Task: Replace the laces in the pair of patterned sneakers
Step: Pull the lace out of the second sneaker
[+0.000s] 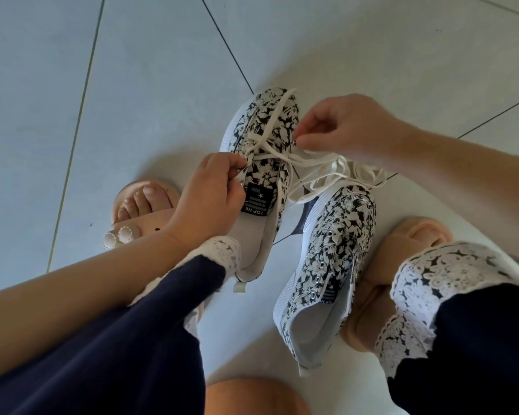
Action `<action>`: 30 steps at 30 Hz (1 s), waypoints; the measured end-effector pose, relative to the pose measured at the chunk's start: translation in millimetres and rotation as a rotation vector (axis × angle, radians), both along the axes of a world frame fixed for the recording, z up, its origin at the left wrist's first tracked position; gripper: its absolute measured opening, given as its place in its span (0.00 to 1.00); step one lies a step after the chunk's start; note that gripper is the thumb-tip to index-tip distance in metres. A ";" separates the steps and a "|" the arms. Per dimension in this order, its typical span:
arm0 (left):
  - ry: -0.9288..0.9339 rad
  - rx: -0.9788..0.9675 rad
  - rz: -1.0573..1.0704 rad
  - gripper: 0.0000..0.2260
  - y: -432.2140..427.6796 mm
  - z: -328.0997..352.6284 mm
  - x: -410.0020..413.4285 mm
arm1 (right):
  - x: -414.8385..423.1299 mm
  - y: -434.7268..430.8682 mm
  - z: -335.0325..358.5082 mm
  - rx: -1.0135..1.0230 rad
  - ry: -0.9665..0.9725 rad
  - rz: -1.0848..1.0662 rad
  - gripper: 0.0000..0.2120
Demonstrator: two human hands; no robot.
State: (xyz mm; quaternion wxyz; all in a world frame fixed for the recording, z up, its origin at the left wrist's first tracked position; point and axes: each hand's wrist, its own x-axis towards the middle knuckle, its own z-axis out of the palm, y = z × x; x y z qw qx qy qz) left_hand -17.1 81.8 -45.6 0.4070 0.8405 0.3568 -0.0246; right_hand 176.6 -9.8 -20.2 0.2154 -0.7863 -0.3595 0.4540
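Two black-and-white floral sneakers stand on the tiled floor between my feet. The left sneaker [265, 151] has a cream lace [277, 115] partly threaded near its toe, with loose ends trailing over the toe and to the right. My left hand [210, 193] pinches the lace at the sneaker's left eyelet edge. My right hand [345, 127] pinches the lace at the shoe's right side. The right sneaker [327, 253] has bare metal eyelets and no lace. A loose heap of cream lace [342, 175] lies on the floor by its toe.
My feet in peach slippers flank the shoes, the left slipper [138, 214] and the right slipper [381, 292]. Navy trouser legs with white lace hems [426, 295] fill the lower view. Pale floor tiles [132, 85] with dark grout lines lie all around.
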 end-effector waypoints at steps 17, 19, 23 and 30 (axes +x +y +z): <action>0.056 -0.075 0.029 0.12 1.9 -8.4 -3.9 | -61.4 17.1 -20.0 0.072 -0.303 0.281 0.06; 0.056 -0.080 0.022 0.12 3.1 -8.5 -2.9 | -50.1 12.1 -4.0 0.071 0.017 0.249 0.02; 0.059 -0.037 -0.029 0.12 4.8 -9.6 -3.2 | -11.8 -2.9 32.6 -0.195 0.549 0.345 0.02; 0.091 -0.032 0.003 0.13 5.3 -12.7 -2.9 | 30.4 -39.9 11.8 -0.877 -0.155 0.787 0.11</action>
